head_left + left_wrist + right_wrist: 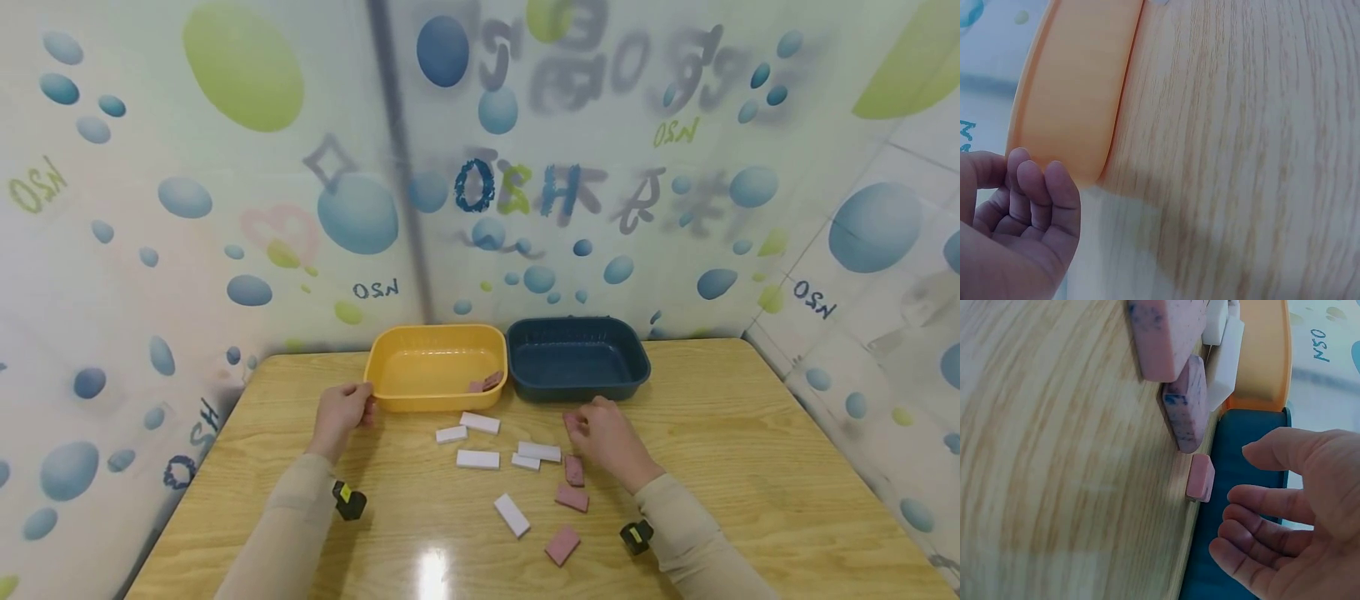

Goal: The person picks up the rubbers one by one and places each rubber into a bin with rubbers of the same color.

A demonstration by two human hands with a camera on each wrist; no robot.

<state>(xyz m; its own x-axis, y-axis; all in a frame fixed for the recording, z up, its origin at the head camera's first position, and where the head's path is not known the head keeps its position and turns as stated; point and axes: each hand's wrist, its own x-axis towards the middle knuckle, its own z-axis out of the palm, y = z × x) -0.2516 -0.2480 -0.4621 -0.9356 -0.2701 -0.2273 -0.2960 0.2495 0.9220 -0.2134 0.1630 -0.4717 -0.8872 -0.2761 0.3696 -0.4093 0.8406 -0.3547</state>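
Two-handed, pinched the yellow plastic tub [431,403] by its rim with left hand [345,412]; held right hand [606,435] loosely spread near a pink rectangular block [1200,479] on the wooden surface [750,467] before the dark-blue plastic tub [573,391].

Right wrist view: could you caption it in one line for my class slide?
A right hand, its grip empty, beside a pink block, with the blue bin behind.
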